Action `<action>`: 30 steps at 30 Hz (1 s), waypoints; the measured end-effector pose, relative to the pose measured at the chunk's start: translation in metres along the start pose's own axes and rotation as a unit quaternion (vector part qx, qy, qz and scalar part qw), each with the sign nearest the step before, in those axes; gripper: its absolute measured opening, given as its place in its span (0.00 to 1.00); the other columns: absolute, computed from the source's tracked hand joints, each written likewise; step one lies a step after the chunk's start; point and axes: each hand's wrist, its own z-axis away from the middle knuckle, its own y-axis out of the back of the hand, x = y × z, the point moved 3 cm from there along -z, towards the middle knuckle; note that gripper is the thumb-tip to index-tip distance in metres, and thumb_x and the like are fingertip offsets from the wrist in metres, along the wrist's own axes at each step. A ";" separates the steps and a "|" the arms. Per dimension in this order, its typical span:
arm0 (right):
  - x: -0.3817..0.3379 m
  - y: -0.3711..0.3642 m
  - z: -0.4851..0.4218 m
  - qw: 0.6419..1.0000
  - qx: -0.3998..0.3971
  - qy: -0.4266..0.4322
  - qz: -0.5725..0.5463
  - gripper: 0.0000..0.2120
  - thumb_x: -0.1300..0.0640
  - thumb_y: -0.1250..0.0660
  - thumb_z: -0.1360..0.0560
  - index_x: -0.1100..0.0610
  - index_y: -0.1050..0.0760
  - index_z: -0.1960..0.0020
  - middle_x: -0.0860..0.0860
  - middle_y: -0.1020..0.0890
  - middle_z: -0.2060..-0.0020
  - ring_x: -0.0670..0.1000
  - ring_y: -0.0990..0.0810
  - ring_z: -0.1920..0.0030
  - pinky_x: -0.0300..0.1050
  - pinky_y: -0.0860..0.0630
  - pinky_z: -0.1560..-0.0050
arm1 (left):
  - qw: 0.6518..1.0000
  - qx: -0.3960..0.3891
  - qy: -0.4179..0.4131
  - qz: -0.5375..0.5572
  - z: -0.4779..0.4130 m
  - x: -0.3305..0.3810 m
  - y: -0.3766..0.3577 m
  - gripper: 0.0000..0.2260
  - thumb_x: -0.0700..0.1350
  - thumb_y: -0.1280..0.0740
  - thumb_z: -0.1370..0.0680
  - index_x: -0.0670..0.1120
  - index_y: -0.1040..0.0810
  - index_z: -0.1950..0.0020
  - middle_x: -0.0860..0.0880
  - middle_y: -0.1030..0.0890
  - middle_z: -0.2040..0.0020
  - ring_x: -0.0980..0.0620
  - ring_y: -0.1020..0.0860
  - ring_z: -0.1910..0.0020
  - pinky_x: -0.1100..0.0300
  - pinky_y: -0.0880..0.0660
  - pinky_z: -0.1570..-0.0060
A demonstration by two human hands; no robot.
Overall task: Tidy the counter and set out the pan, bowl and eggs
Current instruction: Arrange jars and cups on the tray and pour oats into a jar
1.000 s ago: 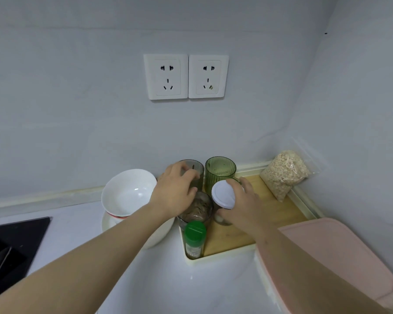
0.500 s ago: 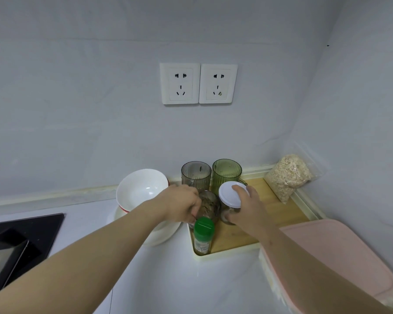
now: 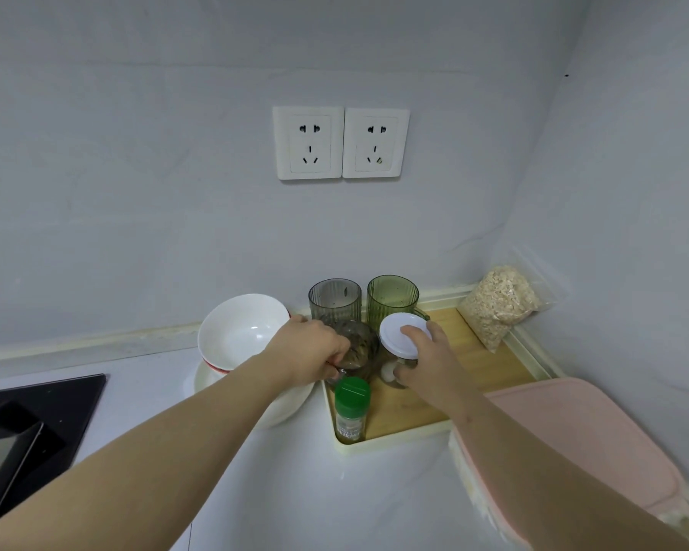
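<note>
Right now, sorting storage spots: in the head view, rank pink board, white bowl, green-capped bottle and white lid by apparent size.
1. pink board, nearest camera.
2. white bowl.
3. green-capped bottle and white lid, about alike.

- Single head-worn wide-angle view, set close above the white counter [image 3: 295, 491].
- Faces forward and down into the corner, pale grey wall [image 3: 136, 192] and white double wall socket [image 3: 341, 143] straight ahead.

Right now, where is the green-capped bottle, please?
In the head view, the green-capped bottle stands in the near left corner of the wooden tray, in front of the glass the left hand holds and right of the white bowls.
</note>
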 end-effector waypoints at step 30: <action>-0.015 0.010 0.031 0.998 0.023 -0.049 -0.023 0.29 0.52 0.34 0.27 0.53 0.37 0.29 0.55 0.38 0.31 0.60 0.33 0.35 0.53 0.32 0.35 | 0.973 0.070 0.144 0.167 0.017 0.018 0.013 0.18 0.45 0.41 0.21 0.47 0.33 0.31 0.47 0.39 0.28 0.44 0.39 0.30 0.52 0.35 0.34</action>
